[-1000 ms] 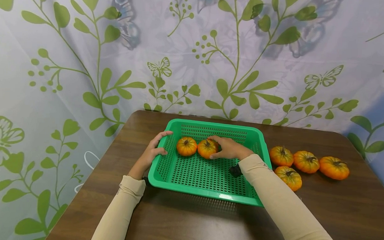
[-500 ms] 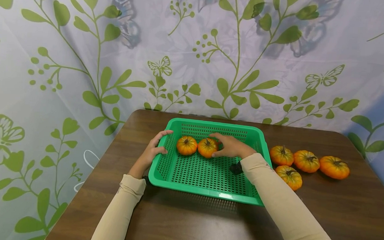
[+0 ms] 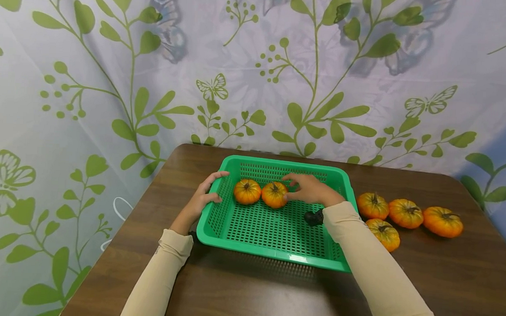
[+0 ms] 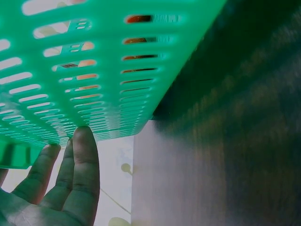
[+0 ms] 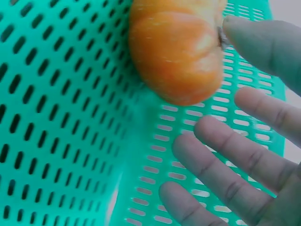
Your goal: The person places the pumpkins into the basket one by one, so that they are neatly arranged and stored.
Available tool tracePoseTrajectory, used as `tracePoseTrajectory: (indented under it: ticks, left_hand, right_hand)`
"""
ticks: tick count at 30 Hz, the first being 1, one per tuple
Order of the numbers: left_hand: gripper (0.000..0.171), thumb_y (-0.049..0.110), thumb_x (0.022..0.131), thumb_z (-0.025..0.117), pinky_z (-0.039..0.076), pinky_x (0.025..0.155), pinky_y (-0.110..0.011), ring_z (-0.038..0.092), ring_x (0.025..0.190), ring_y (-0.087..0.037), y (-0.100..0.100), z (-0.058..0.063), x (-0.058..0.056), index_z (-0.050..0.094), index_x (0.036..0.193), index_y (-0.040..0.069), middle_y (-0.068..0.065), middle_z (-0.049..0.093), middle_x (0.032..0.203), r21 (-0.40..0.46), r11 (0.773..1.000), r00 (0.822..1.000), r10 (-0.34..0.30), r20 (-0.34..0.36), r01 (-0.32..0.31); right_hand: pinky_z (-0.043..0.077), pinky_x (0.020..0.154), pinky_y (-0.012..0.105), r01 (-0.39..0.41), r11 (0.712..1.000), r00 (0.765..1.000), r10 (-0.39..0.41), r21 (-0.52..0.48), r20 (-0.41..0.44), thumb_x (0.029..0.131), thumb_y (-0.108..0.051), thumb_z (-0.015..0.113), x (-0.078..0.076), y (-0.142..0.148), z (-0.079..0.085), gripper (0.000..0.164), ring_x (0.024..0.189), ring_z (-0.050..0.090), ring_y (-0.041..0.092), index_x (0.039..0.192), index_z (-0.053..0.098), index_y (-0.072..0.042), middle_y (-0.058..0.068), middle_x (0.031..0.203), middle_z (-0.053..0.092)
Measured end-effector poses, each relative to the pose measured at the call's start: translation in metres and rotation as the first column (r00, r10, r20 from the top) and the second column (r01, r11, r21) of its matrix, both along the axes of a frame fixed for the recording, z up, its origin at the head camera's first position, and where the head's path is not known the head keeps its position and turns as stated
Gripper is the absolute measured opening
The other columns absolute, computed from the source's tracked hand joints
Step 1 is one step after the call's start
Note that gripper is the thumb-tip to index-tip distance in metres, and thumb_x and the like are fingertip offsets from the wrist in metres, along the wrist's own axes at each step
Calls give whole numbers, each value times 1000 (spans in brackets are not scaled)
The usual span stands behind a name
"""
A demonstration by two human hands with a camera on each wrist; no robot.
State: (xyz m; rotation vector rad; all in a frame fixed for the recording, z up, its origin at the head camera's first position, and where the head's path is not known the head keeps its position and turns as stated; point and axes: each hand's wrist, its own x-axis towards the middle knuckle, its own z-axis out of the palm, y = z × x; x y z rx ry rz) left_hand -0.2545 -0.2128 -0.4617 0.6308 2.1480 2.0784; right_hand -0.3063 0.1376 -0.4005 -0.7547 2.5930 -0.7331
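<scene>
My left hand (image 3: pixel 199 202) holds the left rim of a green plastic basket (image 3: pixel 270 256), thumb and forefinger over the edge. Several of its fingers (image 4: pixel 84 165) lie straight along the pierced outer wall in the left wrist view. Two small orange pumpkins sit side by side inside, a left one (image 3: pixel 247 191) and a right one (image 3: pixel 273 196). Beside the right pumpkin hovers my right hand (image 3: pixel 310 189), fingers spread and nothing in its grasp. The right wrist view shows its thumb close by the stem of a pumpkin (image 5: pixel 176 52), the other fingers apart from it.
Right of the basket, on the brown wooden table (image 3: pixel 248 292), several more pumpkins stand close together, the outermost (image 3: pixel 443 222) farthest right. A leaf-and-butterfly patterned curtain (image 3: pixel 247 83) hangs right behind the table. A white cable (image 3: pixel 119 209) loops by the table's left edge.
My right hand has drawn off the right pumpkin, moving to the right with its fingers opening. The left hand, basket and pumpkins have stayed in place.
</scene>
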Motion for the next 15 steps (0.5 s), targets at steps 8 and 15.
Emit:
tracePoseTrajectory:
  ticks: [8,15]
  left_hand:
    - [79,-4,83,51,53,83,-30,53,115,-37,-1,0,0,36,160,-8,-33,32,164,-1,1000,1000,-2,1,2]
    - [79,-3,83,51,55,85,-31,54,119,-43,0,0,0,36,159,-8,-35,34,162,5,1000,1000,-5,0,5]
  right_hand:
    - [55,103,56,-10,997,1000,11,-75,18,106,-21,70,4,3,8,57,125,66,46,155,53,2,28,140,64]
    - [55,102,57,-53,990,998,56,-127,19,106,-21,69,10,5,18,56,126,64,49,154,54,4,28,136,65]
